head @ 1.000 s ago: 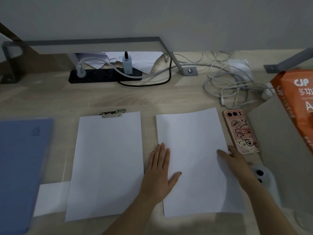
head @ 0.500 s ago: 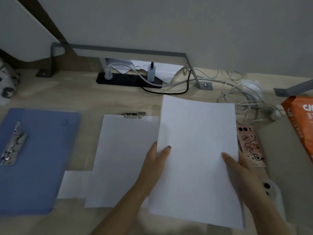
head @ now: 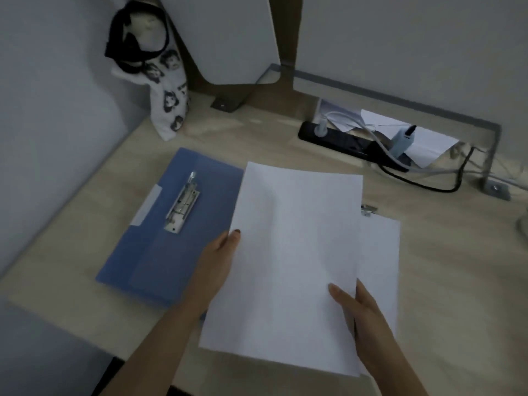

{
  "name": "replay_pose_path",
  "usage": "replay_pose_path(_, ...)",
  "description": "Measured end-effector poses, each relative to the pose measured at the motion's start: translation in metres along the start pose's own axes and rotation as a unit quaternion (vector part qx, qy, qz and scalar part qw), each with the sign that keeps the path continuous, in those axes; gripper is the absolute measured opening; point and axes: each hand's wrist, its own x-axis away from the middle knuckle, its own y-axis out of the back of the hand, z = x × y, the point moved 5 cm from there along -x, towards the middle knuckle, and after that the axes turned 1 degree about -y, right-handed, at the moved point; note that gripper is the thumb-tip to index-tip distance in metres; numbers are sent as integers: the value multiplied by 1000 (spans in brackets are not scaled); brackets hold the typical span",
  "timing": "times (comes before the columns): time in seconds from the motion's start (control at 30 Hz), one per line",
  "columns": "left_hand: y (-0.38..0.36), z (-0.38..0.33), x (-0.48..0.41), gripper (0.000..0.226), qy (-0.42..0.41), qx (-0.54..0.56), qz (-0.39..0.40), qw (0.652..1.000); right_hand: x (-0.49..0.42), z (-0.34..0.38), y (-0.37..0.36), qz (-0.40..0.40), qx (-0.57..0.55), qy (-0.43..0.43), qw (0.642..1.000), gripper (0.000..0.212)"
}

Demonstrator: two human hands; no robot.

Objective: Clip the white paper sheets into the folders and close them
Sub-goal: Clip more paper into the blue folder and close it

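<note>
Both hands hold a white paper sheet [head: 291, 258] above the desk. My left hand [head: 220, 261] grips its left edge, thumb on top. My right hand [head: 360, 312] pinches its lower right part, thumb on top. To the left lies an open blue folder [head: 160, 238] with a metal clip [head: 183, 207] on its inside. Under the held sheet lies a second white sheet [head: 380, 258] on a folder whose metal clip [head: 368, 210] shows at its top edge.
A black power strip [head: 351, 142] with plugs and cables lies at the back under a grey metal frame [head: 428, 110]. A patterned cloth bag [head: 168, 90] leans in the back left corner. The wall stands close on the left.
The sheet was lifted off the desk by both hands and carried left toward the blue folder. The view swung left, so the phone and orange paper pack left the frame.
</note>
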Motion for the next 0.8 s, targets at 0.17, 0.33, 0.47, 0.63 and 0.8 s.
replay_pose_path(0.17, 93, 26, -50, 19, -12, -27, -49, 998, -32, -26, -68, -23, 10, -11, 1000, 31)
replay_pose_path(0.33, 154, 38, -88, 20, -20, -29, -73, 997, -56, -40, -102, -52, 34, -8, 998, 33)
replay_pose_path(0.47, 164, 47, -108, 23, -4, -30, -36, 999, -67, -47, -112, -88, 54, -5, 995, 28)
replay_pose_path(0.63, 150, 47, -128, 27, 2, -36, 32, 999, -69, -54, -116, -94, 57, 1, 994, 37)
replay_pose_path(0.8, 127, 35, -150, 32, 8, -52, 94, 994, -69, -58, -120, -84, 63, 6, 994, 36)
